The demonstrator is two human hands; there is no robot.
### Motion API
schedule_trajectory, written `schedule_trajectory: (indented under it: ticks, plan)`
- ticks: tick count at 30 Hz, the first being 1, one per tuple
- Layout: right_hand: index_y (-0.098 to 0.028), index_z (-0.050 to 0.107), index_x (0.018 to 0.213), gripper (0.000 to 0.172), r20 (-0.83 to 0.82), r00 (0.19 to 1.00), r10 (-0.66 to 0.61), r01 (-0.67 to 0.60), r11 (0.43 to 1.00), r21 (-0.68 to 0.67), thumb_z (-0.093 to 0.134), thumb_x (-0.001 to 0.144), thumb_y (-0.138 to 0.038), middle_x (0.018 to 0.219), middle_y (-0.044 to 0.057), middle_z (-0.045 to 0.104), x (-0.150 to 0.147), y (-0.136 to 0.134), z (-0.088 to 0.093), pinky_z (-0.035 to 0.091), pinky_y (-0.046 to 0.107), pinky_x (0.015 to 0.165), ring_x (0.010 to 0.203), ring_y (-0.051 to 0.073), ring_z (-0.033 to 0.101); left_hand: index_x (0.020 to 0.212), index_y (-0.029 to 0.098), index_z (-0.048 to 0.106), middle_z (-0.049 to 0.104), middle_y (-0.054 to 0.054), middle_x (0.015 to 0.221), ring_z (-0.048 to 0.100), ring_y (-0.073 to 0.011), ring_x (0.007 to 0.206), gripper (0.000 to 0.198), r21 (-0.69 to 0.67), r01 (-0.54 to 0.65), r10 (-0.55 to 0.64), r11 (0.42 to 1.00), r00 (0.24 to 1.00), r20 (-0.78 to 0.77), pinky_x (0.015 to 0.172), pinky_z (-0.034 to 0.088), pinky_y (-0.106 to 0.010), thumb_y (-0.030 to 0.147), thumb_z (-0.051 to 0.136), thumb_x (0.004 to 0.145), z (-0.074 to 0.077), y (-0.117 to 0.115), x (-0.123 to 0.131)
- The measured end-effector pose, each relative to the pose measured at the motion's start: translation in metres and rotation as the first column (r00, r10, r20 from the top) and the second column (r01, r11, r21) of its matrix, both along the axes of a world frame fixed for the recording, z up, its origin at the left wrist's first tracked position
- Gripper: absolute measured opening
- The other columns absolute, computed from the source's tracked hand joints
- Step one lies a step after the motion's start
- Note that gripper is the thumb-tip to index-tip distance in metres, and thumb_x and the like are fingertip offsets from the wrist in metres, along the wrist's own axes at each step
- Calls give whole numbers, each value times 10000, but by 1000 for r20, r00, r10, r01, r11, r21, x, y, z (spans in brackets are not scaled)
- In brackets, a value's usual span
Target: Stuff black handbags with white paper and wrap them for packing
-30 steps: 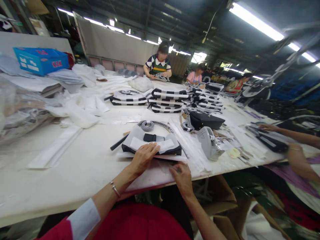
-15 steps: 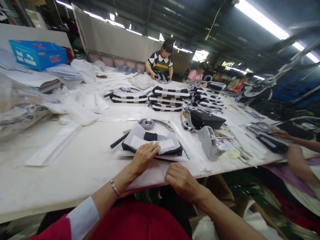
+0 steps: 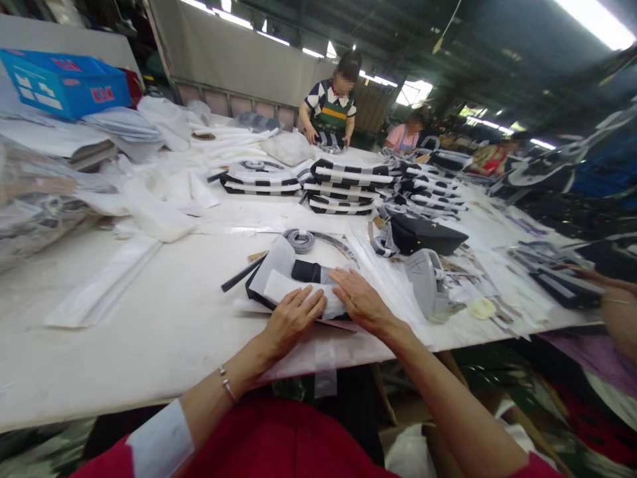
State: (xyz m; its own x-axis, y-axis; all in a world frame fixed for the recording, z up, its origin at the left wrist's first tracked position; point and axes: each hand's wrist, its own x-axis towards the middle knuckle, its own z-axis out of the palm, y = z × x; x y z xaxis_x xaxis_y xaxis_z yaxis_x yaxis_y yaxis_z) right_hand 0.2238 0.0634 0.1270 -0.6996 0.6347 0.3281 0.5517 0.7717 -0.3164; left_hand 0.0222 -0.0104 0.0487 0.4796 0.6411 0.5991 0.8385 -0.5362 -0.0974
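A flat black bag wrapped in white paper (image 3: 283, 277) lies on the white table (image 3: 149, 332) in front of me. My left hand (image 3: 292, 316) rests on its near left part, fingers stretched flat on the paper. My right hand (image 3: 361, 302) lies flat on its right part, fingers spread. Neither hand grips anything. A grey strap coil (image 3: 300, 240) and a black strip (image 3: 239, 275) lie just beyond and left of the bag.
Stacks of black-and-white striped bags (image 3: 343, 189) fill the table's middle. A black bag (image 3: 425, 234) and a grey bag (image 3: 425, 282) sit to the right. White wrapping (image 3: 149, 212) and a blue box (image 3: 64, 79) lie left. Other people work at the far end (image 3: 331, 109) and at the right edge (image 3: 614, 299).
My right hand has come up from the table's near edge onto the right part of the wrapped bag. My left hand has stayed on the bag. The view has tilted down a little.
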Motion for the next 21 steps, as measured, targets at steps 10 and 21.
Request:
schedule_trajectory:
  ticks: [10,21]
  plan:
    - [-173,480,1421,440,17,997,-82,79,990,119,368,998,-211,1419,109,538,12,-23,-65,329,510,1163,1362,224,447,1364,195,491,462,-96,1484,436,-271,1352,440,-219,37,-32,975,999,28,1111,353,-457,155,451,927,7,-7,2]
    - [-175,535,1376,408,41,997,-69,64,991,119,401,994,-228,1396,115,559,10,-23,-54,303,534,1168,1356,241,455,1210,259,629,662,-47,1262,510,-241,1294,310,-342,111,-7,933,957,291,1102,355,-476,388,474,975,18,-3,6]
